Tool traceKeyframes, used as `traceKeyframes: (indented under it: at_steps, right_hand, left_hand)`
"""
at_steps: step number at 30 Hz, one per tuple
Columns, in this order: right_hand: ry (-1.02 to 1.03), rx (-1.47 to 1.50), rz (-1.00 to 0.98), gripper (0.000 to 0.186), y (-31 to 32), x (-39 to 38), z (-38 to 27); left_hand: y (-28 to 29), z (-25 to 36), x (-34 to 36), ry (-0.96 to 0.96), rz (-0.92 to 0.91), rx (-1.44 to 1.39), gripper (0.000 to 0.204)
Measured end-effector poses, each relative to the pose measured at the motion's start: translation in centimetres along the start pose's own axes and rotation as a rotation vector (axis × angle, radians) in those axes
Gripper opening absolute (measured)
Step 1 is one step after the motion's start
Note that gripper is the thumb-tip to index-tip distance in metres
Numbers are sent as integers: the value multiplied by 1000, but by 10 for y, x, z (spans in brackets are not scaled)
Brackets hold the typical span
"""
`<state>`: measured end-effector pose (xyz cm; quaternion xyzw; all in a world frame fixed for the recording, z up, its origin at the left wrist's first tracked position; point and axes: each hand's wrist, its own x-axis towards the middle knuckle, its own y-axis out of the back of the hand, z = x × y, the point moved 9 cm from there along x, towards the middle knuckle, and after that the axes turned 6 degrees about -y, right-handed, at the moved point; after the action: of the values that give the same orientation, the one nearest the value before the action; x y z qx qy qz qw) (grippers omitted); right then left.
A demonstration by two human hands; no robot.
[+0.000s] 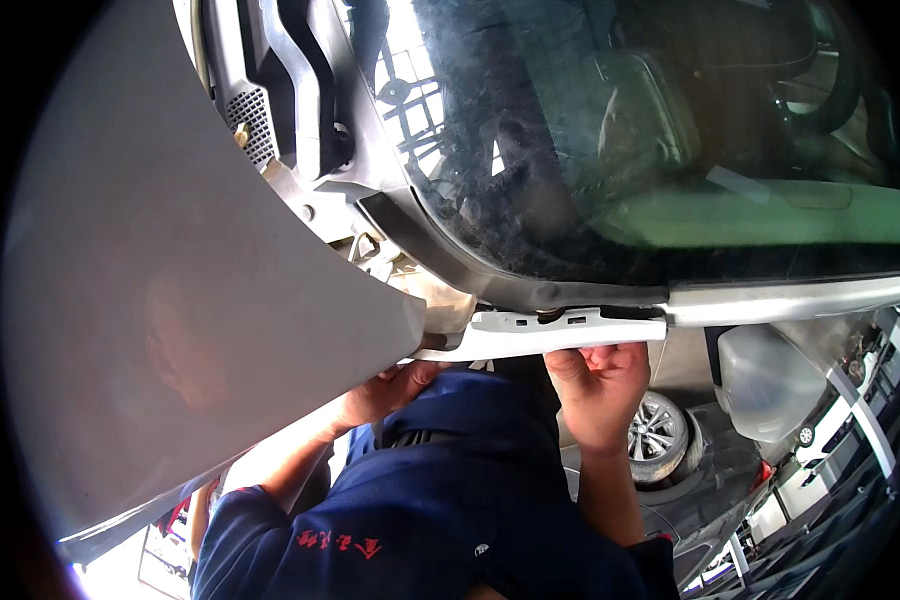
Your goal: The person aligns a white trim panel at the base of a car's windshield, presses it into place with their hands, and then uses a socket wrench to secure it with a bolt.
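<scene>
A white body panel (555,337), which looks like the upper edge of a car fender seen edge-on, lies along the lower corner of the windshield (530,170). Small slots run along its top flange. My right hand (602,395) grips its lower edge near the pillar end, thumb outside and fingertips partly hidden behind it. Beside the rear corner of the raised grey hood (190,290), my left hand (390,390) is closed at the panel's other end. Most of that hand's fingers are hidden under the panel and hood edge.
Black cowl trim (410,235) and a hood hinge (370,255) sit in the gap between hood and windshield. A white roof pillar (790,298) continues to the right. Past it stand the grey door mirror (770,380) and another car's wheel (656,437).
</scene>
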<state>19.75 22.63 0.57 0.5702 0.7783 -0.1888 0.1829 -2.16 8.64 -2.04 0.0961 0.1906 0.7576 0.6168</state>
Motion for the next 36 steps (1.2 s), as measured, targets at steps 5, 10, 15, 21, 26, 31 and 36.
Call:
traceKeyframes:
  at_steps: [5, 10, 15, 21, 26, 31, 36]
  right_hand:
    - [-16, -18, 19, 42, -2, 1, 0]
    - [-18, -22, -41, 40, 1, 0, 4]
    - [-18, -26, 3, 43, -1, 3, -2]
    - [-19, -38, -34, 40, -9, 5, -6]
    - [-28, -53, -43, 40, -4, 5, -4]
    - [-75, -169, -36, 40, -11, 6, -15]
    - [-118, -213, -51, 35, -5, 3, -9]
  left_hand:
    - [2, -1, -3, 1, -12, 38, 31]
    - [1, -1, -5, -6, 12, 12, 30]
    - [-3, 4, 4, 13, -126, -13, 24]
    - [5, 11, 12, -73, 81, -48, 25]
    - [-2, 3, 8, 14, -47, -19, 25]
    - [-3, 10, 10, -42, 48, -33, 22]
    - [-7, 6, 11, -6, 23, -110, 17]
